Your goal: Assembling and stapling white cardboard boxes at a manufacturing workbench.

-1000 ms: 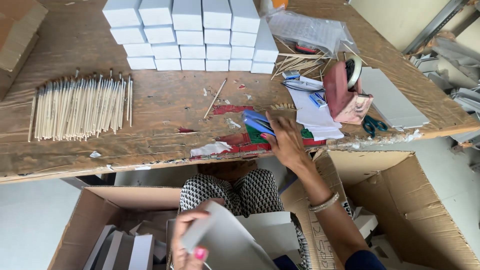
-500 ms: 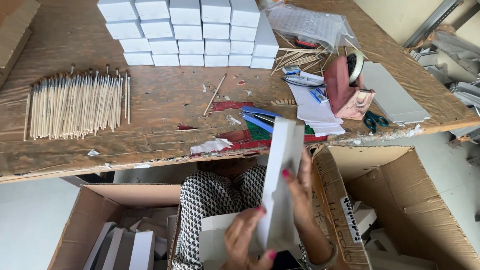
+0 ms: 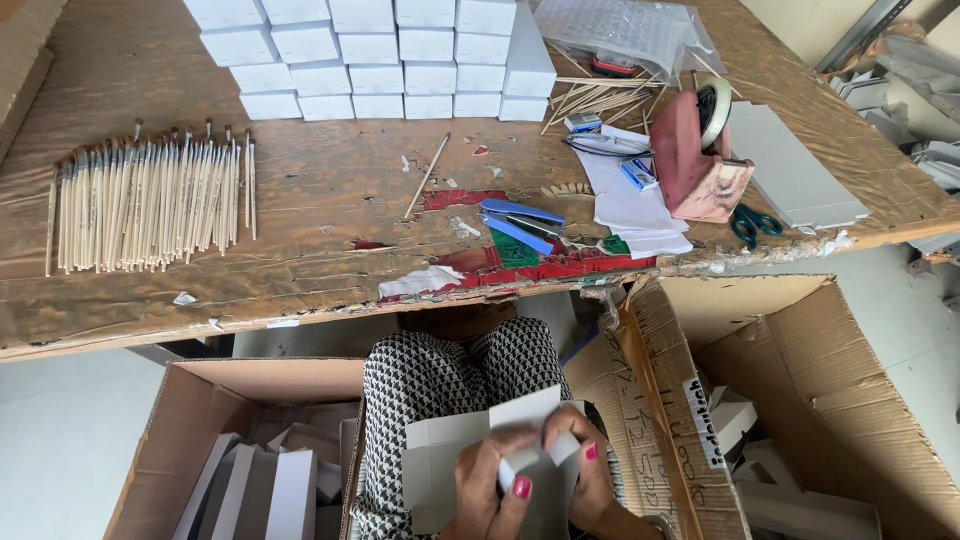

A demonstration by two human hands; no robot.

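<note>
Both my hands hold a flat grey-white cardboard box blank point(image 3: 450, 455) low over my lap, at the bottom middle of the view. My left hand point(image 3: 490, 490) grips its lower middle, thumb on a small flap. My right hand point(image 3: 590, 475) pinches the right side of the same blank, fingers curled over its edge. On the wooden table point(image 3: 330, 180) above lie a row of thin paintbrushes point(image 3: 150, 205) at the left and stacked white boxes point(image 3: 380, 60) at the back.
A pink tape dispenser point(image 3: 700, 155), teal scissors point(image 3: 755, 222), blue-handled tools point(image 3: 520, 225), white papers and loose sticks lie at the table's right. Open cardboard cartons stand on the floor at my left point(image 3: 200, 440) and right point(image 3: 800, 380), each holding white boxes.
My right hand came back from the table's edge, met the left, and both lowered the box blank from upright to my lap. The view has tilted slightly.
</note>
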